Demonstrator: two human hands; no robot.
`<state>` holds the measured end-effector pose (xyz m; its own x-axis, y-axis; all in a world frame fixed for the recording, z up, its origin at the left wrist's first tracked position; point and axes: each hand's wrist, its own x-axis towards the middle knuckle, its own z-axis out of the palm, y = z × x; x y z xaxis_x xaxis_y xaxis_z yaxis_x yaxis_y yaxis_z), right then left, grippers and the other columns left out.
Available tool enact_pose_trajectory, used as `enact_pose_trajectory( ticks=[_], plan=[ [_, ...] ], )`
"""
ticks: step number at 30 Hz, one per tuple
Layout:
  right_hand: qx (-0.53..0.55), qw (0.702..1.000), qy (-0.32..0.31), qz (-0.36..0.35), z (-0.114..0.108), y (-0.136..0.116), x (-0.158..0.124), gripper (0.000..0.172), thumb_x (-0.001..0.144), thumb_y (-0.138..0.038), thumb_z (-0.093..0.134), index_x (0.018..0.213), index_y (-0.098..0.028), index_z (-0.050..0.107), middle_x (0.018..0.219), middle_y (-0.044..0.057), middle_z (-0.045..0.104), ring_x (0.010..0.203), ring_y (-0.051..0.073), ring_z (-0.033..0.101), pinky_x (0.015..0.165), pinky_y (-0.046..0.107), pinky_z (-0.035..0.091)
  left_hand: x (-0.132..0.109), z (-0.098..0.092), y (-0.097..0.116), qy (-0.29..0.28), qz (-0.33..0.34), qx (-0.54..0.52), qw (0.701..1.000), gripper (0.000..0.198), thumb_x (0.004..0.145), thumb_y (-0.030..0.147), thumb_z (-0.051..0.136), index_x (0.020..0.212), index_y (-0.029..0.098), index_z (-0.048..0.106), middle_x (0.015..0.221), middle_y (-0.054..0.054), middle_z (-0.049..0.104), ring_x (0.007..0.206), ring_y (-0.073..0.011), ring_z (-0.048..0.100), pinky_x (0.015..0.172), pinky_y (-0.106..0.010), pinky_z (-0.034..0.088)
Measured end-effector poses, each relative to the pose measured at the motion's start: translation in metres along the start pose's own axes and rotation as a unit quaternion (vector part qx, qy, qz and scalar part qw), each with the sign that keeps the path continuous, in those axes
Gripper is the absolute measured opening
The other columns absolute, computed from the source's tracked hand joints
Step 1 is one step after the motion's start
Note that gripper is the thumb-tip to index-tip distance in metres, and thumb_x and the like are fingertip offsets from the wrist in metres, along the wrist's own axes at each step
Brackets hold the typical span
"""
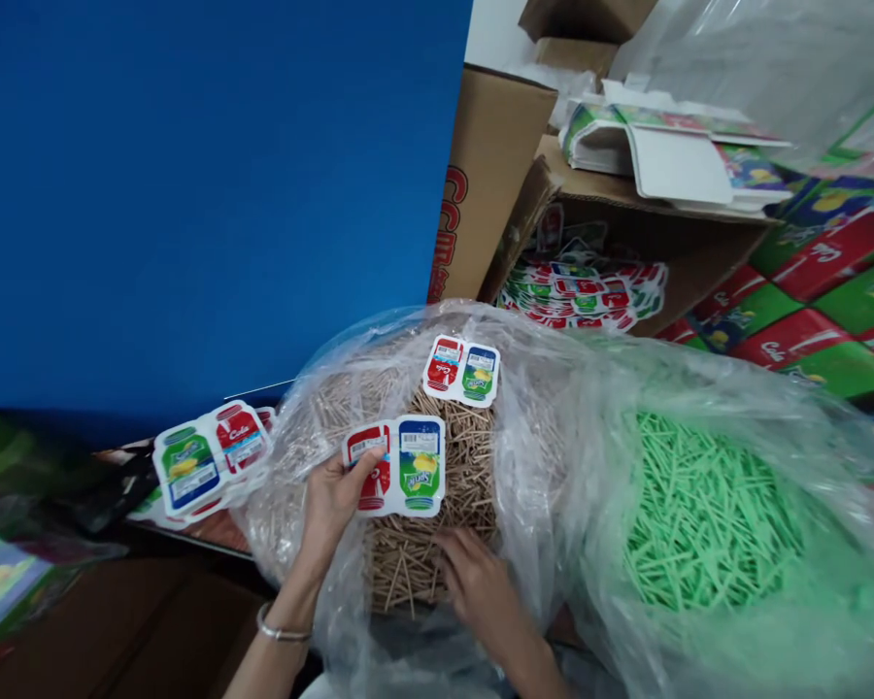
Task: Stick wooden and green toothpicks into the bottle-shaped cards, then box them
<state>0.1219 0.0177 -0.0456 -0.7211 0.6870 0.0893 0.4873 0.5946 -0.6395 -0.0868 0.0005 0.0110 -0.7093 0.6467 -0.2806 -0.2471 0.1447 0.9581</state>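
The left hand (pixel 335 495) pinches, thumb on top, the left edge of a flat white-bordered card printed with a red cola jar and a blue-and-green Sprite jar (pixel 420 468), over the mouth of a clear, crinkled plastic bag (pixel 528 466). The right hand (pixel 473 578) curls loosely into the thin brown sticks (pixel 408 558) inside that bag, fingertips touching them; whether it grips one, I cannot tell. A second red-and-blue printed card (pixel 462 371) lies at the bag's far part, a stack of similar printed cards (pixel 208 458) just left of it, and bright green sticks (pixel 706 524) to its right. The step seems to be picking from the brown sticks; the next move calls for separating some cleanly while keeping the held card steady.
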Motion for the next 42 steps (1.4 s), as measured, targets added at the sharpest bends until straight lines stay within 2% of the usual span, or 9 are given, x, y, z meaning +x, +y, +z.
enact_pose_trajectory(
  ticks=[4,7,10,14,18,22,29,37,42],
  plan=[
    [-0.165,0.986,-0.016,-0.032,0.026,0.009,-0.006,0.052,0.075,-0.002,0.052,0.126,-0.010,0.051,0.123,0.015,0.059,0.113,0.027,0.052,0.094,0.041,0.046,0.002,0.000,0.004,0.029,-0.003,-0.034,0.999,0.028,0.054,0.038,0.079,0.067,0.014,0.071,0.049,0.002,0.069,0.042,-0.0163,0.062,0.042,-0.025,0.051],
    [-0.194,0.981,-0.022,-0.011,0.032,0.008,0.005,0.050,0.077,-0.001,0.048,0.126,-0.012,0.052,0.120,0.014,0.060,0.109,0.028,0.053,0.092,0.045,0.046,0.005,-0.001,0.006,0.041,-0.002,-0.053,0.998,0.030,0.055,0.038,0.078,0.070,0.014,0.070,0.050,0.003,0.070,0.047,-0.0179,0.065,0.046,-0.025,0.052],
    [-0.186,0.982,-0.025,0.000,0.024,0.006,0.010,0.051,0.077,0.001,0.042,0.124,-0.013,0.053,0.116,0.013,0.062,0.106,0.026,0.055,0.090,0.043,0.047,0.007,-0.003,0.008,0.042,-0.007,-0.064,0.997,0.030,0.054,0.036,0.080,0.070,0.013,0.070,0.050,0.002,0.070,0.048,-0.0192,0.066,0.046,-0.025,0.052],
    [-0.178,0.983,-0.028,-0.035,0.006,0.016,-0.008,0.065,0.067,0.009,0.036,0.128,-0.012,0.049,0.125,0.010,0.057,0.116,0.021,0.050,0.097,0.036,0.045,0.004,-0.005,0.010,0.037,-0.018,-0.079,0.996,0.031,0.051,0.036,0.081,0.069,0.013,0.070,0.052,0.001,0.071,0.052,-0.0213,0.068,0.048,-0.027,0.053],
    [-0.222,0.975,0.001,-0.032,0.001,0.028,-0.036,0.059,0.069,0.009,0.039,0.117,-0.018,0.058,0.114,0.008,0.062,0.101,0.022,0.058,0.086,0.035,0.050,0.001,-0.002,0.010,0.023,-0.037,-0.087,0.995,0.029,0.052,0.033,0.081,0.069,0.013,0.070,0.052,0.000,0.071,0.050,-0.0207,0.067,0.049,-0.028,0.054],
    [-0.246,0.968,-0.015,-0.041,0.003,0.025,-0.040,0.047,0.073,0.006,0.046,0.111,-0.018,0.060,0.104,0.007,0.064,0.088,0.020,0.060,0.075,0.029,0.051,0.000,0.000,0.009,0.008,-0.044,-0.089,0.995,0.029,0.052,0.032,0.082,0.069,0.012,0.070,0.052,0.000,0.071,0.048,-0.0200,0.067,0.049,-0.028,0.054],
    [-0.250,0.961,-0.048,-0.107,0.009,0.006,-0.012,0.050,0.081,-0.003,0.048,0.129,-0.019,0.047,0.124,0.006,0.058,0.111,0.023,0.050,0.096,0.036,0.040,-0.006,-0.003,0.004,0.002,-0.042,-0.091,0.995,0.030,0.057,0.038,0.080,0.072,0.014,0.071,0.052,0.001,0.072,0.047,-0.0190,0.067,0.049,-0.027,0.054],
    [-0.255,0.962,-0.057,-0.083,0.021,0.019,-0.004,0.039,0.083,-0.009,0.053,0.121,-0.016,0.054,0.107,0.008,0.065,0.097,0.024,0.055,0.086,0.038,0.043,-0.013,-0.007,0.002,0.000,-0.050,-0.088,0.995,0.031,0.056,0.039,0.080,0.070,0.013,0.070,0.053,0.000,0.072,0.045,-0.0186,0.066,0.045,-0.026,0.053],
    [-0.249,0.962,-0.095,-0.065,0.003,0.005,-0.003,0.047,0.079,-0.004,0.049,0.124,-0.016,0.051,0.118,0.010,0.060,0.114,0.026,0.048,0.095,0.040,0.038,-0.012,-0.006,0.002,-0.008,-0.053,-0.088,0.995,0.032,0.053,0.037,0.082,0.070,0.013,0.071,0.054,-0.001,0.073,0.047,-0.0194,0.066,0.046,-0.026,0.053]
  ],
)
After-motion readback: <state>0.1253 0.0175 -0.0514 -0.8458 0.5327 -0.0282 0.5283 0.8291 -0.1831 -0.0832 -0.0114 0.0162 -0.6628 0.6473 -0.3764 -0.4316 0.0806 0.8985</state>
